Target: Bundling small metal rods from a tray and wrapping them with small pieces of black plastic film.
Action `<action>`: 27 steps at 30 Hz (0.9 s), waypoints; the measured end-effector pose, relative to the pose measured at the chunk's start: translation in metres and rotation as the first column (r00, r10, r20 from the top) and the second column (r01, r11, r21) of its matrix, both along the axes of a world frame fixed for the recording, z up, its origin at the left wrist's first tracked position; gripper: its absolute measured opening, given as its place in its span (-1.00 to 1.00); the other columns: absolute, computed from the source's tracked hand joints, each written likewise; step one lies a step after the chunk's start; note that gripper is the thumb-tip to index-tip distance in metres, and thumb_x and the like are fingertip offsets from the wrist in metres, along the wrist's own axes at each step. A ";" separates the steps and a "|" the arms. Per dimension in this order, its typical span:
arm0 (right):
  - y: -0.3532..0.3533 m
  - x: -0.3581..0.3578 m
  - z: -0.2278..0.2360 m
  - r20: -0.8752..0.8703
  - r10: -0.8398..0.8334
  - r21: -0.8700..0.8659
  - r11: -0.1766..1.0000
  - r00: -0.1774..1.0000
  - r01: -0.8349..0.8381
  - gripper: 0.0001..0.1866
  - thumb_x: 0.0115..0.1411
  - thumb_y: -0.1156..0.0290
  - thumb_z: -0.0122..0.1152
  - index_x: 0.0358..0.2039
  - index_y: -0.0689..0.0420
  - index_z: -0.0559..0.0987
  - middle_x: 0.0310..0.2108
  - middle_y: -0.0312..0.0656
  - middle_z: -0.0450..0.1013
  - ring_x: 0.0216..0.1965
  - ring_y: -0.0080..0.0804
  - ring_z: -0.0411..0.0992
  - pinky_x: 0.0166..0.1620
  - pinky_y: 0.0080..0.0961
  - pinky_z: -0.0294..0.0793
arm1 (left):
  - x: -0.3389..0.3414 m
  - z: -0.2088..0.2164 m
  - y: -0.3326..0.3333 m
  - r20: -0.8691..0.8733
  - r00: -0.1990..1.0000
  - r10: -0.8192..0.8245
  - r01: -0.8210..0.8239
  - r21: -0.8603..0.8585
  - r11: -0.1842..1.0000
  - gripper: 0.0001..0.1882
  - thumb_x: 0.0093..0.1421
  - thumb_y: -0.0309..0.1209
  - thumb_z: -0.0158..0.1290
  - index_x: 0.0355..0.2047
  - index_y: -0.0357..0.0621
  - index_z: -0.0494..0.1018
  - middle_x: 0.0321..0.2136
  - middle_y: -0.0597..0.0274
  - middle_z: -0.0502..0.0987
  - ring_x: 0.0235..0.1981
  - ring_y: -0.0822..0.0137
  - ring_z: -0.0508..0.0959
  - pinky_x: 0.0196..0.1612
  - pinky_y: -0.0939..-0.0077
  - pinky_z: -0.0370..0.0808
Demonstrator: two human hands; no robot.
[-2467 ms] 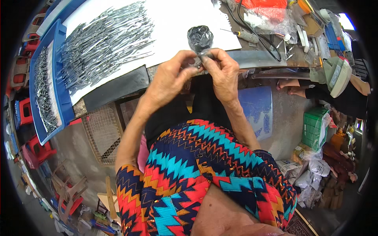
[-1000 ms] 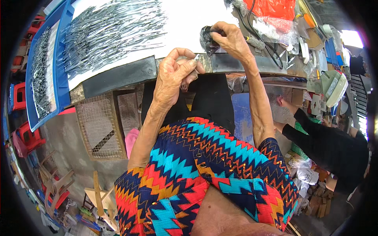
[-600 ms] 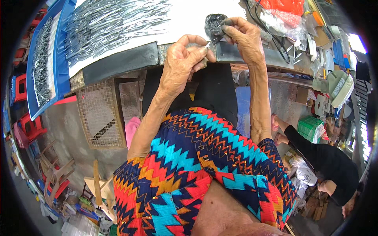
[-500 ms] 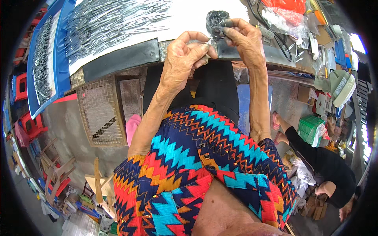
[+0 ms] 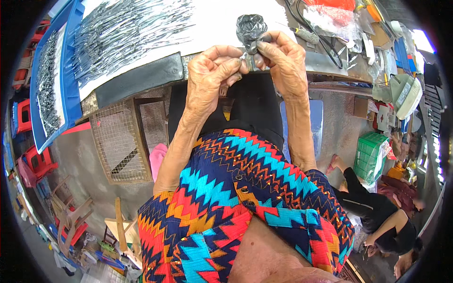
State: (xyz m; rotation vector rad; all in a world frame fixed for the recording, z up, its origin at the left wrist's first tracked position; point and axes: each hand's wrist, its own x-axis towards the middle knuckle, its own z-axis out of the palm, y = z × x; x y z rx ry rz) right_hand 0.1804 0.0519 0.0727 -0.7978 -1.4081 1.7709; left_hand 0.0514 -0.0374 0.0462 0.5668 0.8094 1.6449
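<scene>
While the brown, dark-edged worktop (image 5: pixel 325 66) runs out of frame, its flat white sheet (image 5: pixel 214 23) already carries rows of thin black-and-silver strips (image 5: pixel 132 35) (so plenty looks done). Blue plastic tray (image 5: pixel 71 70) beside them, shiny round black plastic bundle (image 5: pixel 250 27) just beyond the hands. Right hand (image 5: pixel 287 57) pinches a small dark piece (image 5: pixel 253 47), fingers narrow; left hand (image 5: pixel 211 70) likewise a tiny pale bit (image 5: pixel 244 56). Can't tell if they're joined, or how many remain.

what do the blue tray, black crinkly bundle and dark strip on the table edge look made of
Blue tray: likely moulded plastic, given its even colour and smooth sheen.
Black bundle: seems thin, glossy plastic film outside, from its crinkles and highlights.
Dark strip: flat, dull, smooth surface; could be rubber or plastic, can't tell which.
</scene>
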 end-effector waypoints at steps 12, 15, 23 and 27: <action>-0.009 -0.011 -0.005 -0.291 0.036 -0.206 0.974 0.956 -0.099 -0.87 0.07 0.52 0.11 -0.35 0.27 0.42 -0.52 -0.30 0.38 -0.56 -0.65 0.33 -0.49 -0.77 0.29 | -0.004 -0.012 0.003 0.149 0.986 -0.075 0.066 0.065 0.996 -0.78 0.02 -0.47 0.07 -0.31 -0.30 0.38 -0.57 0.21 0.45 -0.67 0.56 0.32 -0.66 0.86 0.17; -0.009 -0.012 -0.008 -0.280 0.030 -0.207 0.974 0.959 -0.091 -0.87 0.07 0.52 0.10 -0.35 0.27 0.42 -0.53 -0.31 0.38 -0.56 -0.66 0.31 -0.50 -0.77 0.27 | -0.002 -0.014 0.004 0.149 0.987 -0.054 0.045 0.060 0.997 -0.79 0.03 -0.50 0.05 -0.31 -0.34 0.36 -0.59 0.20 0.45 -0.69 0.58 0.32 -0.70 0.88 0.17; -0.013 -0.012 -0.006 -0.217 -0.012 -0.172 0.985 0.976 -0.026 -0.87 0.08 0.51 0.11 -0.36 0.28 0.42 -0.58 -0.32 0.36 -0.59 -0.68 0.30 -0.54 -0.78 0.24 | 0.001 -0.015 0.007 0.136 0.989 -0.052 0.046 0.051 0.998 -0.81 0.05 -0.49 0.03 -0.33 -0.32 0.36 -0.60 0.25 0.44 -0.69 0.60 0.31 -0.72 0.90 0.14; -0.013 -0.012 -0.006 -0.113 -0.034 -0.090 0.996 0.993 0.024 -0.86 0.07 0.50 0.11 -0.37 0.29 0.42 -0.62 -0.32 0.36 -0.63 -0.69 0.29 -0.56 -0.78 0.25 | 0.004 -0.015 0.007 0.111 0.993 -0.037 0.032 0.040 0.999 -0.83 0.05 -0.50 0.02 -0.34 -0.31 0.36 -0.60 0.25 0.44 -0.69 0.60 0.31 -0.70 0.89 0.13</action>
